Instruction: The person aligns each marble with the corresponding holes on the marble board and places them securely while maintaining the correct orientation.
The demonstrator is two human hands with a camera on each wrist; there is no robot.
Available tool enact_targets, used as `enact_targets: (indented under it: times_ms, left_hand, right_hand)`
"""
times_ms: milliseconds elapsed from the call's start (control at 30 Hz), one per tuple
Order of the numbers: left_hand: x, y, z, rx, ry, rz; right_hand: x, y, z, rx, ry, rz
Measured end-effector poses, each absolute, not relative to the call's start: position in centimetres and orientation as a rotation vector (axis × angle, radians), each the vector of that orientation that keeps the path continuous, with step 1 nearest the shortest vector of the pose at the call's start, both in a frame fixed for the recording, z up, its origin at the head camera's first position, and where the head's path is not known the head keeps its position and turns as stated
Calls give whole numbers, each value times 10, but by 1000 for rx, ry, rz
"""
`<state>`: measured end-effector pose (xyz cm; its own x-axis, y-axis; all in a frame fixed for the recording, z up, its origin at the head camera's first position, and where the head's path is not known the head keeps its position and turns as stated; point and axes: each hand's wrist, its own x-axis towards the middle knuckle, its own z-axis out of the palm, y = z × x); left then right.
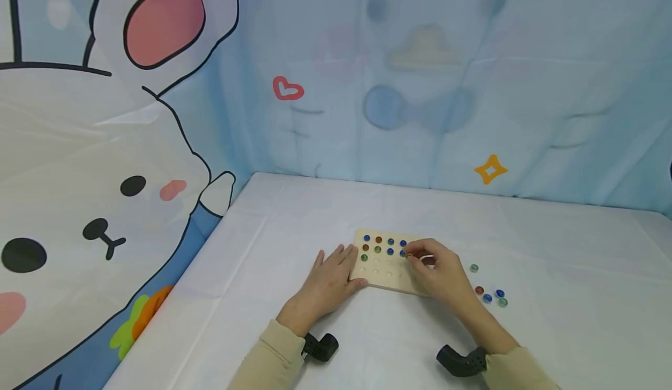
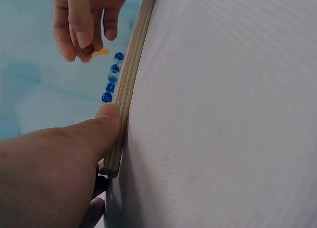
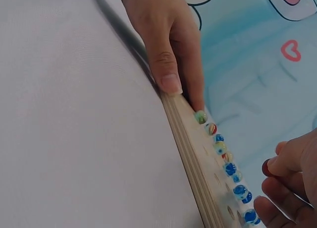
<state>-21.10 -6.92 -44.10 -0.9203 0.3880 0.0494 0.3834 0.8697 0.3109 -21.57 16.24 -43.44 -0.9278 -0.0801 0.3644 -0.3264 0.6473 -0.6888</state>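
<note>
A pale wooden board (image 1: 379, 280) with rows of shallow round holes lies on the table, its layered edge showing in the left wrist view. Glass marbles (image 1: 390, 251) in blue, red and green sit in its far rows; one green marble (image 1: 364, 257) is in the third row. My left hand (image 1: 328, 282) rests against the board's left side, fingers extended, thumb at the front edge. Over the board's right part, my right hand (image 1: 440, 270) pinches a reddish-brown marble (image 3: 266, 167) between thumb and fingertips. That hand hides some of the board's right side.
To the right of the board lie several loose marbles, among them a red one (image 1: 479, 290), a blue one (image 1: 500, 293) and a green one (image 1: 474, 267). A white cloth (image 1: 294, 215) covers the table. Behind it hangs a printed blue curtain (image 1: 325, 139).
</note>
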Motion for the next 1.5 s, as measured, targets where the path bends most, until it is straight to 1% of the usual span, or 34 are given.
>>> enact_targets:
  times_ms: [733,1167,1500]
  left_hand:
    - [-212,-70,-443,654,3041,460]
    - [-212,-70,-441,664,3036,455]
    - [-211,-71,-440,672,3039,456]
  right_hand:
    - [-225,130,-446,475,-2579,1289]
    - [-228,119,-455,429,-2536,1237]
    - [-229,115,-453,410,-2551,1190]
